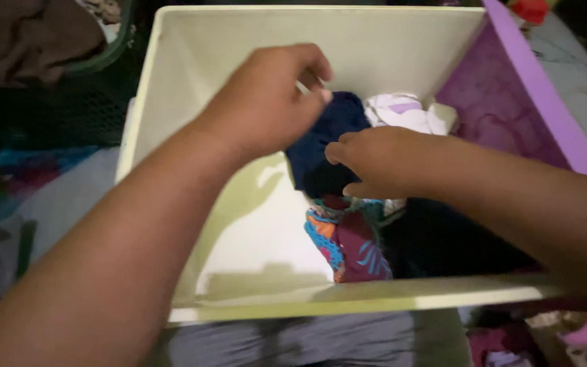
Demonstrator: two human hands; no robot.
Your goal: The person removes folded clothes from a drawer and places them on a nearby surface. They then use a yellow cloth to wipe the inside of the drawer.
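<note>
I saw the dark navy cloth [324, 146] bundled near the middle of the pale bin [191, 75], my left grip [273, 95] pinching its eleven-o'clock edge, my right grip [375, 163] clamped on its three-o'clock side, white clothes [405, 112] at two o'clock, patterned fabric [351, 241] at six.

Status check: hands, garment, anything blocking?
Both hands, left hand and right hand, on navy garment inside cream bin. Patterned cloth beneath. Nothing blocking.
</note>
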